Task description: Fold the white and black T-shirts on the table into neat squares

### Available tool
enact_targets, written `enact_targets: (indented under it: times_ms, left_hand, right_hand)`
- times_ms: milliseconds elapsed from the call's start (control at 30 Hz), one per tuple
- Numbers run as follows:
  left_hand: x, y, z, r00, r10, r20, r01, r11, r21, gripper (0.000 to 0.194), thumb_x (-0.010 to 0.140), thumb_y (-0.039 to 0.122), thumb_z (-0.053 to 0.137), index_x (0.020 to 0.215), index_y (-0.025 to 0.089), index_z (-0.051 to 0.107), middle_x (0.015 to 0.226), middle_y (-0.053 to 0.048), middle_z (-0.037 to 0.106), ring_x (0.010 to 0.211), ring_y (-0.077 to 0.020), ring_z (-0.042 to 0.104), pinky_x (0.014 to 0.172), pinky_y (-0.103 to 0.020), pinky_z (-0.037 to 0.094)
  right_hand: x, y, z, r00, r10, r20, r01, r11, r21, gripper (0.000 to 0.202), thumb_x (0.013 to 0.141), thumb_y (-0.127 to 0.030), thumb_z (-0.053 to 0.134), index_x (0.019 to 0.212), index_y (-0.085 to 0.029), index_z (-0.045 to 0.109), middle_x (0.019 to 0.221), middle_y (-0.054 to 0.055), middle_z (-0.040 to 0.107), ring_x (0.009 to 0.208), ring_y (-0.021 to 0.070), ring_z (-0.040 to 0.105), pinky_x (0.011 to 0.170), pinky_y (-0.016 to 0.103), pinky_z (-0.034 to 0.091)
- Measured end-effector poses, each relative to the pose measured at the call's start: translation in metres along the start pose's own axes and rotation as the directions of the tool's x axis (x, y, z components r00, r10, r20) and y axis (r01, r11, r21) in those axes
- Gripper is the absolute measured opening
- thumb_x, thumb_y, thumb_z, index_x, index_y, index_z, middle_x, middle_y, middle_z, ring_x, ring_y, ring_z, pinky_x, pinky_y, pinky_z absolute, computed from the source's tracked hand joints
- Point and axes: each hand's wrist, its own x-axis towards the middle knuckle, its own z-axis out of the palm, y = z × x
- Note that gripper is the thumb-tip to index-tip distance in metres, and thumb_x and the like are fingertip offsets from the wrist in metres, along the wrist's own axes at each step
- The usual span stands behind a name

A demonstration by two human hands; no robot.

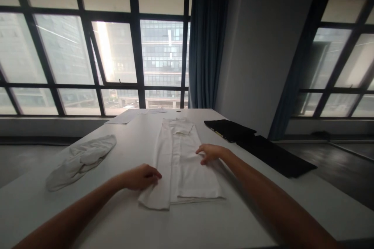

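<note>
A white shirt (189, 171) lies lengthwise on the white table, its sides folded inward and its hem toward me. A lengthwise fold line runs near its middle, and a short flap of cloth lies across its far end. At the shirt's left edge, my left hand (142, 177) has its fingers curled together on the cloth; the fingertips are partly hidden. My right hand (210, 153) rests at the right edge, higher up, touching the fabric with thumb and forefinger apart.
A crumpled light-coloured cloth (83, 160) lies on the table's left side. Black flat panels (271, 155) lie along the right edge. White paper sheets (124, 116) are at the far left, near the windows. A blue curtain (207, 46) hangs beyond the table (134, 144).
</note>
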Motion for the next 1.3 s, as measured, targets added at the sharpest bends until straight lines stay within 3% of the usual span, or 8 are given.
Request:
enact_targets:
  times_ms: [67, 200, 367, 500, 700, 933, 1133, 1300]
  left_hand:
    - [0.003, 0.019, 0.005, 0.998, 0.056, 0.008, -0.056, 0.998, 0.034, 0.050, 0.087, 0.057, 0.049, 0.106, 0.019, 0.075, 0.061, -0.001, 0.065, 0.055, -0.0162, 0.056, 0.057, -0.026, 0.044]
    - [0.000, 0.040, 0.002, 0.978, 0.087, -0.188, -0.025, 0.951, 0.308, 0.043, 0.085, 0.059, 0.056, 0.084, 0.023, 0.078, 0.066, -0.003, 0.069, 0.066, -0.0196, 0.060, 0.068, -0.029, 0.044]
    - [-0.016, 0.058, 0.020, 0.978, 0.208, -0.012, -0.193, 0.927, 0.320, 0.050, 0.069, 0.062, 0.074, 0.106, 0.028, 0.073, 0.084, -0.001, 0.069, 0.074, -0.0191, 0.062, 0.067, -0.026, 0.041]
    - [-0.021, 0.057, 0.037, 0.958, 0.284, -0.041, -0.262, 0.925, 0.276, 0.031, 0.086, 0.048, 0.059, 0.098, 0.022, 0.072, 0.088, -0.004, 0.067, 0.074, -0.0169, 0.059, 0.066, -0.026, 0.041]
    - [-0.009, 0.058, 0.025, 0.962, 0.166, -0.217, -0.158, 0.986, 0.057, 0.041, 0.087, 0.054, 0.053, 0.083, 0.016, 0.068, 0.070, 0.000, 0.060, 0.062, -0.0131, 0.050, 0.057, -0.024, 0.039]
    - [0.016, 0.088, 0.028, 0.829, 0.207, -0.519, -0.249, 0.968, -0.012, 0.042, 0.090, 0.052, 0.050, 0.085, 0.015, 0.068, 0.069, -0.001, 0.062, 0.064, -0.0139, 0.051, 0.059, -0.025, 0.040]
    - [0.014, 0.085, 0.053, 0.930, 0.292, -0.222, -0.278, 0.956, 0.093, 0.030, 0.090, 0.038, 0.054, 0.096, 0.017, 0.074, 0.082, -0.004, 0.071, 0.066, -0.0131, 0.056, 0.061, -0.023, 0.043]
    - [0.008, 0.076, 0.042, 0.971, 0.220, -0.097, -0.218, 0.975, 0.035, 0.035, 0.089, 0.046, 0.058, 0.099, 0.017, 0.075, 0.080, -0.004, 0.073, 0.064, -0.0135, 0.058, 0.059, -0.024, 0.043]
  right_hand:
    - [-0.023, 0.002, -0.003, 0.999, -0.013, -0.046, 0.012, 1.000, -0.020, 0.045, 0.072, -0.033, 0.078, 0.115, -0.019, 0.072, 0.123, 0.012, 0.066, 0.108, 0.0256, 0.063, 0.095, 0.034, 0.047]
    - [-0.070, -0.024, 0.003, 0.985, -0.168, -0.037, 0.172, 0.978, 0.115, 0.038, 0.082, -0.046, 0.069, 0.106, -0.017, 0.074, 0.106, 0.010, 0.070, 0.091, 0.0212, 0.066, 0.081, 0.030, 0.050]
    - [-0.104, -0.060, 0.026, 0.947, -0.319, 0.043, 0.307, 0.934, 0.181, 0.052, 0.065, -0.047, 0.084, 0.108, -0.018, 0.072, 0.101, 0.006, 0.069, 0.080, 0.0173, 0.064, 0.070, 0.026, 0.048]
    - [-0.110, -0.066, 0.043, 0.943, -0.326, -0.061, 0.330, 0.940, 0.086, 0.028, 0.077, -0.038, 0.077, 0.099, -0.020, 0.075, 0.099, 0.005, 0.068, 0.074, 0.0147, 0.062, 0.069, 0.025, 0.045]
    - [-0.119, -0.065, 0.037, 0.925, -0.359, -0.121, 0.372, 0.923, 0.101, 0.018, 0.088, -0.024, 0.061, 0.095, -0.017, 0.076, 0.096, 0.007, 0.071, 0.075, 0.0152, 0.062, 0.070, 0.026, 0.046]
    - [-0.130, -0.058, 0.008, 0.906, -0.336, -0.256, 0.377, 0.917, 0.130, 0.029, 0.088, -0.020, 0.054, 0.111, -0.018, 0.072, 0.087, 0.006, 0.071, 0.073, 0.0162, 0.061, 0.071, 0.027, 0.047]
    - [-0.133, -0.055, 0.005, 0.951, -0.306, 0.044, 0.298, 0.946, 0.131, 0.027, 0.081, -0.022, 0.062, 0.105, -0.019, 0.076, 0.085, 0.005, 0.072, 0.070, 0.0159, 0.063, 0.065, 0.025, 0.046]
    - [-0.112, -0.055, 0.004, 0.936, -0.299, 0.185, 0.264, 0.945, 0.192, 0.033, 0.081, -0.043, 0.068, 0.100, -0.018, 0.077, 0.085, 0.005, 0.073, 0.070, 0.0151, 0.063, 0.061, 0.023, 0.045]
